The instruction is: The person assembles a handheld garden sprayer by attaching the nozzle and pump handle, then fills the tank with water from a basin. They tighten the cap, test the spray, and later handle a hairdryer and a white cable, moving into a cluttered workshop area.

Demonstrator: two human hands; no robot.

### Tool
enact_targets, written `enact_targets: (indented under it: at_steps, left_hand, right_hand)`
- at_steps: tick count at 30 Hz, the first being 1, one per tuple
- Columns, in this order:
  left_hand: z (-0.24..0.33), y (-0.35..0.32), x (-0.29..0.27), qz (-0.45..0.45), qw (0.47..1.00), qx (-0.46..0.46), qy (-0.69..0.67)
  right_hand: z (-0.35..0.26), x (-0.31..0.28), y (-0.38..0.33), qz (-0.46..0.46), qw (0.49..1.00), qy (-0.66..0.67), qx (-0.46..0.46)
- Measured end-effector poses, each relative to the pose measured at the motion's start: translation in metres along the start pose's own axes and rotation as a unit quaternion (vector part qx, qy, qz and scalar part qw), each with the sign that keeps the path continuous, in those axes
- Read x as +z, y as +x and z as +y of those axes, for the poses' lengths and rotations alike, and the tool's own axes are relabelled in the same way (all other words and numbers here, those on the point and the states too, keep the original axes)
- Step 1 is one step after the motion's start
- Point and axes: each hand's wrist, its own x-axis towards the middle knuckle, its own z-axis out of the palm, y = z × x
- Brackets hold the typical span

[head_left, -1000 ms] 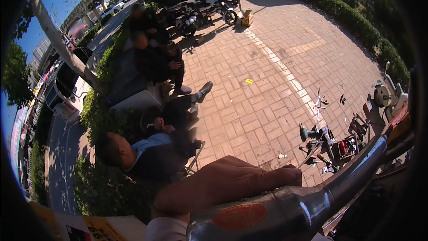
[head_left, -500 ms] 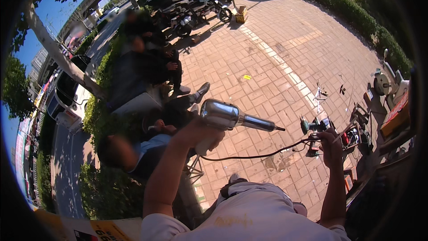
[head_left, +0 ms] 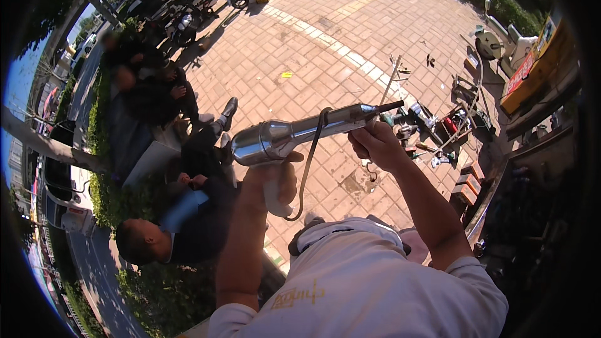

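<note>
In the middle of the view is a chrome pistol-grip power tool [head_left: 263, 141] with a long tapered barrel and a dark narrow tip pointing right. My left hand [head_left: 269, 183] is wrapped round its pale handle. From the handle's base a grey power cord [head_left: 305, 175] rises and loops over the barrel. My right hand [head_left: 377, 145] is closed at the underside of the barrel's front end, by the tip. Its fingers appear to hold the cord, though that part is mostly hidden.
Hand tools and parts [head_left: 432, 125] lie scattered on the brick paving at right, near orange-and-white boxes [head_left: 466, 183]. A yellow case [head_left: 532, 72] stands beyond. Several people sit at left, one in dark clothing [head_left: 210, 213] closest. Parked motorbikes [head_left: 188, 9] line the far left.
The tool has moved left and swung so its tip points slightly upward. My right hand has come in from the right to the tip, and the cord now loops over the barrel.
</note>
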Motion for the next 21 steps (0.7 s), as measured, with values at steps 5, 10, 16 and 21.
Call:
enact_targets:
  at_steps: [5, 10, 16, 21]
  left_hand:
    - [-0.001, 0.007, 0.0, 0.008, 1.0, -0.004, 0.006]
    - [0.007, 0.005, 0.006, -0.006, 0.998, -0.01, 0.063]
    - [0.02, -0.007, 0.001, 0.244, 0.955, 0.093, 0.142]
    - [0.011, 0.001, -0.022, 0.271, 0.938, 0.214, 0.001]
  right_hand:
    - [0.011, 0.007, -0.002, 0.052, 0.993, 0.108, -0.02]
    - [-0.019, -0.026, 0.009, 0.152, 0.976, 0.117, -0.104]
    - [-0.048, -0.046, -0.033, 0.148, 0.968, 0.038, -0.199]
    - [-0.009, -0.014, -0.044, 0.158, 0.982, -0.022, -0.099]
